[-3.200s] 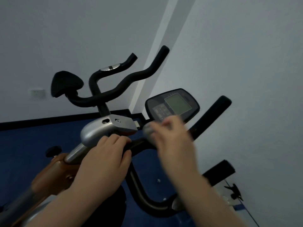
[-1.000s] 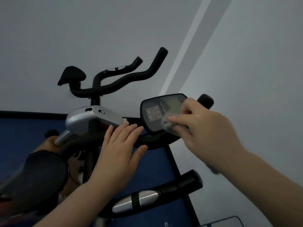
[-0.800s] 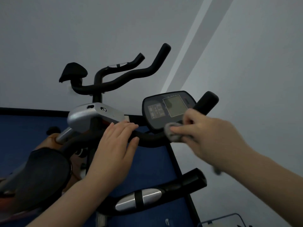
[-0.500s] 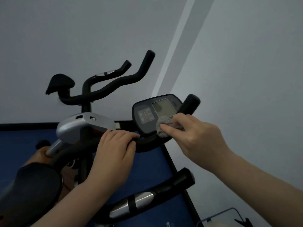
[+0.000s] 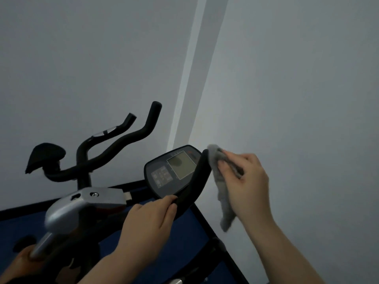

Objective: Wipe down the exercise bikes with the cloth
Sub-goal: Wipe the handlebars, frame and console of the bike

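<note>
The near exercise bike has a black console [image 5: 174, 171] with a grey screen and a black handlebar [image 5: 196, 183] curving up on its right side. My left hand [image 5: 149, 224] is wrapped around the lower part of that handlebar, just below the console. A grey cloth [image 5: 221, 193] is pinched in my right hand [image 5: 244, 181]. Its upper end is pressed against the handlebar's tip and the rest hangs down loose.
A second bike stands behind on the left, with black curved handlebars [image 5: 114, 148], a black pad [image 5: 45, 156] and a silver housing [image 5: 82, 203]. White walls meet in a corner [image 5: 196, 78] close behind. A blue mat [image 5: 20, 228] with a black border covers the floor.
My right hand has carried the cloth from the console's lower edge up and right to the handlebar tip. The left hand's fingers have closed on the bar. The view has tilted upward.
</note>
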The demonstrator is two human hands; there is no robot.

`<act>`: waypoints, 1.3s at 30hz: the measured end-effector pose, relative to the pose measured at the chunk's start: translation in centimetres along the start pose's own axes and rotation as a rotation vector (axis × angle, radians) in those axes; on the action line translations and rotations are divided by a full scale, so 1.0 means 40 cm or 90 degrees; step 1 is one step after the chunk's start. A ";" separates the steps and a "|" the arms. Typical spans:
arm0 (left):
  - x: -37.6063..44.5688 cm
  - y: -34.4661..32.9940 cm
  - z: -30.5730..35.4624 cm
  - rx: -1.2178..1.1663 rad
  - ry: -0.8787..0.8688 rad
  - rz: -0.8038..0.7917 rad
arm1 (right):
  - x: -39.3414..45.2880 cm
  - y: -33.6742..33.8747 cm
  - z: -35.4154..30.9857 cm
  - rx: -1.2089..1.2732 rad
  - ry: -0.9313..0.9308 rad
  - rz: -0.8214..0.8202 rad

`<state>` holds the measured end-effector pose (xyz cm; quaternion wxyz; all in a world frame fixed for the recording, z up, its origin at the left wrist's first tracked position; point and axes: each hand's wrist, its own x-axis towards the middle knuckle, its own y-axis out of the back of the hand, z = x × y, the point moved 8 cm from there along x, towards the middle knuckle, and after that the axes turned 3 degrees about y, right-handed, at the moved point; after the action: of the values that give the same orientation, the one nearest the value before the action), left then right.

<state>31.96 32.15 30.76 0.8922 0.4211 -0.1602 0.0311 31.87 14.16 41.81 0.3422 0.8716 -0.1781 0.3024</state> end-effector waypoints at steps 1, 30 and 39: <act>-0.001 -0.002 -0.003 0.005 -0.005 -0.004 | -0.004 0.013 0.024 0.017 -0.054 -0.003; -0.016 0.047 -0.191 -0.103 -0.063 -0.267 | -0.192 -0.143 0.009 0.230 -0.484 0.450; -0.014 0.048 -0.185 -0.109 -0.106 -0.241 | -0.301 -0.200 -0.093 0.194 -0.463 0.295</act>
<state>33.00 39.07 27.60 0.8984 0.3676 -0.1533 -0.1852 25.42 23.66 32.24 0.0487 0.8986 -0.4306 0.0682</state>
